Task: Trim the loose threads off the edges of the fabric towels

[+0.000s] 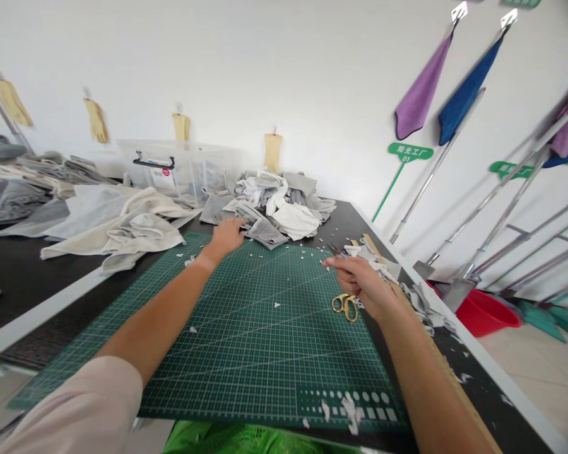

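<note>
My left hand (227, 236) reaches across the green cutting mat (246, 328) to the far edge, fingers curled on a grey cloth piece (266, 232) at the foot of a heap of grey and white cloth scraps (279, 202). My right hand (360, 280) rests at the mat's right edge, fingers curled around the blades of gold-handled scissors (345, 306), whose handles hang below the palm. Small white cloth trimmings lie scattered over the mat.
Beige and grey folded cloths (118, 221) lie left of the mat. A clear plastic box (170, 167) stands at the back. A wooden ruler and scraps (407, 290) line the right table edge. Mop poles (478, 208) lean on the wall, and a red basin (487, 312) sits on the floor.
</note>
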`<state>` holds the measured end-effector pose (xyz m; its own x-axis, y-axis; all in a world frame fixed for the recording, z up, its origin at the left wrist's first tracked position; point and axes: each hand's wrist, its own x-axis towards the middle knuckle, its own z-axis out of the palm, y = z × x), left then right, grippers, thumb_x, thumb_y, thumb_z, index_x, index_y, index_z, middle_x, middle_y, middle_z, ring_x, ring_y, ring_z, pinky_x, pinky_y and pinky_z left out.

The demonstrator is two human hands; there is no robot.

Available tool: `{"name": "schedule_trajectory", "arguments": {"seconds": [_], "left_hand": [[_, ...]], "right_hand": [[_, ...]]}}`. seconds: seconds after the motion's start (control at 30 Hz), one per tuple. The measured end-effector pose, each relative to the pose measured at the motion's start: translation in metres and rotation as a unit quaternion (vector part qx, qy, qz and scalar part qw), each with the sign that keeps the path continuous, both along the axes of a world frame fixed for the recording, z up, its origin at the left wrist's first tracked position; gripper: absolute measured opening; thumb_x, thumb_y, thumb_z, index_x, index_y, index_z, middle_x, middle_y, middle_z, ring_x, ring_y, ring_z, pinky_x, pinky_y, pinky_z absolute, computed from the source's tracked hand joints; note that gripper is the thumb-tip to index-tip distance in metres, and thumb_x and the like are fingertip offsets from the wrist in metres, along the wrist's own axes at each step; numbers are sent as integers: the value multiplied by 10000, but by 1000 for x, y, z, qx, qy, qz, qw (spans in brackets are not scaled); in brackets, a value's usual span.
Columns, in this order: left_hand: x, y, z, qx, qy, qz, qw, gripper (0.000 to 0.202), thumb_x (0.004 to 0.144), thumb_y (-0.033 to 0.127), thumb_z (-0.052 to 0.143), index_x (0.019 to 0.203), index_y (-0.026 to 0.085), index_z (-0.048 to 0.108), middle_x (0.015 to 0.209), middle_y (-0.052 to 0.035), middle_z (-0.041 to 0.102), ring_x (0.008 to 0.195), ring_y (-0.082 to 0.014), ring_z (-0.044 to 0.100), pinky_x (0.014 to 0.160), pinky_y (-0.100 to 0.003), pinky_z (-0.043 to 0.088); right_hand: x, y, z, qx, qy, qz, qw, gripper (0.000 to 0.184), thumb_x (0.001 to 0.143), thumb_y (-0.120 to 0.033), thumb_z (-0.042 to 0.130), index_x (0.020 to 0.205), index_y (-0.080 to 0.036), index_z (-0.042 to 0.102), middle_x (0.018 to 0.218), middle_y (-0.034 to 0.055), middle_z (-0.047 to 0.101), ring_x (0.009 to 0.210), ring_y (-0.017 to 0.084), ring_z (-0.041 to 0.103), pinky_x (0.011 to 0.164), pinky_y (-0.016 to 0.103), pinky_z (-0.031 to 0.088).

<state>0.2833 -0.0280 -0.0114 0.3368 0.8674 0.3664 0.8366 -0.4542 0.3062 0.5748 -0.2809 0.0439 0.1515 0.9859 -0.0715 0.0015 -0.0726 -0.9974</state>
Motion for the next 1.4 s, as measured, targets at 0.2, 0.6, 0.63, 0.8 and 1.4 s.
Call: {"name": "schedule_trajectory", "arguments": {"seconds": [0.2,0.6,0.63,0.8,1.4], "left_hand": [[73,-1,-31,-19,50,-179,982,483,918,300,623,1391,201,644,1349,-131,654,1269,-306,576,1124,-419,440],[93,5,-39,-31,-7,-99,995,263,927,225,603,1137,169,750,1172,-122,733,1121,-271,647,1010,-376,479],[94,3,-33,-49,-35,-93,994,255,920,239,618,1127,173,752,1141,-111,747,1089,-262,661,989,-363,489],[104,-21,4,-172,-230,-96,953,167,838,271,724,967,165,733,888,-72,753,862,-224,701,850,-329,538],[107,-144,48,-474,-384,-311,729,275,815,396,789,888,141,717,876,-77,697,810,-170,657,829,-352,554]], "right_hand": [[4,4,-13,-3,-10,-25,1000,407,783,-470,821,960,-114,732,563,-114,215,474,45,133,416,221,61],[3,0,-12,7,-12,-34,999,390,769,-457,822,937,-121,718,570,-110,219,488,45,131,422,218,62],[3,0,-12,7,-11,-33,999,388,766,-453,821,938,-122,713,570,-111,221,488,45,129,423,218,61],[-1,3,-15,4,13,-41,999,418,764,-480,807,976,-144,676,562,-121,232,463,46,132,415,219,55],[-14,10,-24,18,-52,-88,995,414,760,-538,794,851,-224,540,482,-116,299,404,61,194,395,230,88]]}}
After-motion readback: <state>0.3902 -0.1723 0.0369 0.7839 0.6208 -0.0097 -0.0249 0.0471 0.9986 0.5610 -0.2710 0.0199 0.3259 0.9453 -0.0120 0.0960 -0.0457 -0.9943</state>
